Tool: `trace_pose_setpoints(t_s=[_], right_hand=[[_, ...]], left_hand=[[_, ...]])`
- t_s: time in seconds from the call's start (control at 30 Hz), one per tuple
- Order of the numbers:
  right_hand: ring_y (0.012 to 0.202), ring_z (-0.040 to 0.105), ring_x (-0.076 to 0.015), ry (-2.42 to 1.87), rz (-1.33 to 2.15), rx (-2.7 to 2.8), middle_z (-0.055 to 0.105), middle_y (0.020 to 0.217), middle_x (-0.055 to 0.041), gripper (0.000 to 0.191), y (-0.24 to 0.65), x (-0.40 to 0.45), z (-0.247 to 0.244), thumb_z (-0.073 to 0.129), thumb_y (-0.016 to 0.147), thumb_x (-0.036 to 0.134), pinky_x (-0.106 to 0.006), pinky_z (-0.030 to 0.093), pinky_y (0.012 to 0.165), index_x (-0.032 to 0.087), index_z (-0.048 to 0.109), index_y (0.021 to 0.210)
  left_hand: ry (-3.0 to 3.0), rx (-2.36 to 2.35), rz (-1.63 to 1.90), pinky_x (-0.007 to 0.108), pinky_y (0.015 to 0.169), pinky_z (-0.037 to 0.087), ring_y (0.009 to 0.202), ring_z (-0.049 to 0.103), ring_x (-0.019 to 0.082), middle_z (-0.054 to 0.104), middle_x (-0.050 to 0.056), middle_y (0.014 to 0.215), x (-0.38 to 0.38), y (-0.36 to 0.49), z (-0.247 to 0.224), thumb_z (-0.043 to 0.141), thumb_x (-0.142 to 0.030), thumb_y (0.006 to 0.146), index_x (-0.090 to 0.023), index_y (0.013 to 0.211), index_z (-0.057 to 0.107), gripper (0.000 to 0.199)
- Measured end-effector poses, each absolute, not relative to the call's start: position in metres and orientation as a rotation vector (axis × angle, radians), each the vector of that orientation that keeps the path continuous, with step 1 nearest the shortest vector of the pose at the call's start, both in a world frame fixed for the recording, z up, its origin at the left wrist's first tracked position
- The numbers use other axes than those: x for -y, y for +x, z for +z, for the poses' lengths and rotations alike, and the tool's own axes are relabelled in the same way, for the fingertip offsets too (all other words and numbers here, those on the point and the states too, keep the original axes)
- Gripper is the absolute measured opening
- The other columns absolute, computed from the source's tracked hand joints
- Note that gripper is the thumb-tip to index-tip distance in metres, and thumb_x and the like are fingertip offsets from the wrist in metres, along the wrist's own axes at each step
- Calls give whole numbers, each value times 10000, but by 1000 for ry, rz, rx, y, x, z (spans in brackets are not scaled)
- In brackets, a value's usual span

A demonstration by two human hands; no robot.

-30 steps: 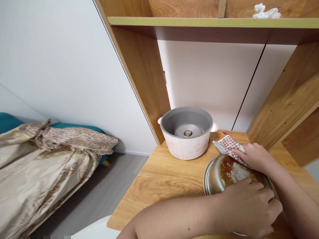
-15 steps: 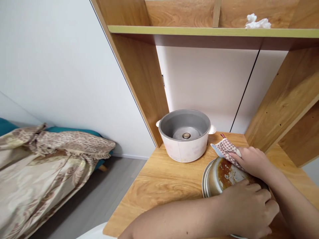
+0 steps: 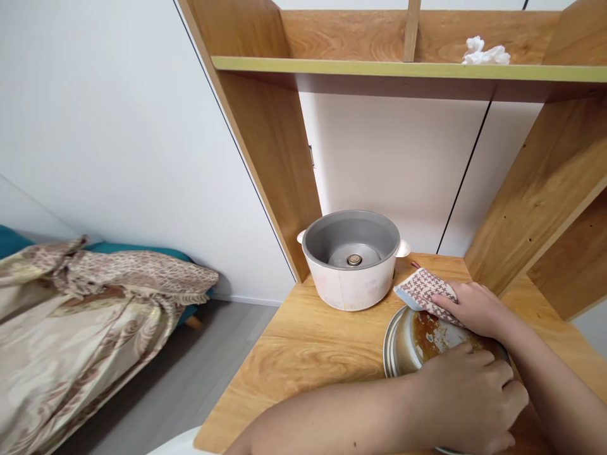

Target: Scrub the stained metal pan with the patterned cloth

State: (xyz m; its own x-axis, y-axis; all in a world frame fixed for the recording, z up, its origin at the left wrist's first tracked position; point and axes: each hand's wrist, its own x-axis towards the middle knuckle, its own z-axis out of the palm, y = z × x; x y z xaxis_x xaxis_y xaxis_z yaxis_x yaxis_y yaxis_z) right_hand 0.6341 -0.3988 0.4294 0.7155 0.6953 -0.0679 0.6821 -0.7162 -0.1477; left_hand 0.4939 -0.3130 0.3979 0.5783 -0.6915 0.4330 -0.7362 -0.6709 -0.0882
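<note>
An upturned metal pot point(image 3: 403, 344) lies on the wooden desk, its base marked with brown burnt stains. My right hand point(image 3: 474, 306) is closed on a folded dishcloth point(image 3: 427, 292), patterned in reddish-brown and white with a light blue underside and a small red loop, and holds it against the far side of the pot's base. Nearer to me, my left hand point(image 3: 474, 392) rests on the pot with curled fingers, gripping its near side; the fingertips are partly hidden. Behind them stands a white rice cooker body point(image 3: 348, 284), lidless, its grey inside and round central button showing.
Above the wooden desk point(image 3: 284, 354) runs a shelf point(image 3: 360, 68) with a crumpled white tissue point(image 3: 486, 54) on it. Wooden panels rise at both sides of the desk. A bed with a patterned cover point(image 3: 118, 297) is at the left, beyond grey floor point(image 3: 208, 347).
The dishcloth in my right hand has shifted slightly left and turned, showing more of its patterned face. My left hand and the pot have hardly moved. The view has tilted up slightly.
</note>
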Motion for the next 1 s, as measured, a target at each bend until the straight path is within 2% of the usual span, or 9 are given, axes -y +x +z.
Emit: trace_pose_setpoints(t_s=[0.2,0.43,0.67,0.8,1.0], right_hand=[[956,724,-317,-2919,79,1018,795,972,-133,544,638,398,431,317,1076,545,-359,387,731,234,702,849],[979,707,-300,-2736,245,1060,787,1065,-99,445,633,401,430,473,999,629,-351,427,768,237,680,1033],[920,714,-297,-2815,122,1045,787,932,-101,507,637,397,430,337,1061,539,-350,380,720,249,671,813],[950,715,-304,-2785,154,1049,789,974,-110,479,634,398,431,355,1046,558,-354,405,742,240,676,889],[949,710,-321,-2777,266,1028,783,1043,-104,425,630,401,435,557,922,645,-363,434,737,241,652,1015]], left_hand=[[2721,1204,590,357,764,437,927,625,218,674,61,1009,313,493,398,727,-487,923,-123,1063,643,400],[2705,1206,640,357,793,441,912,613,217,667,56,1003,314,494,396,733,-499,915,-130,1032,631,400],[2711,1205,630,355,796,437,907,610,212,661,51,1007,314,494,396,723,-502,919,-135,1043,629,398],[2689,1195,689,351,788,439,888,605,210,664,51,998,314,494,394,726,-504,913,-138,1016,626,393],[2670,1203,741,351,803,442,888,604,213,668,52,980,314,495,393,761,-516,885,-137,998,625,419]])
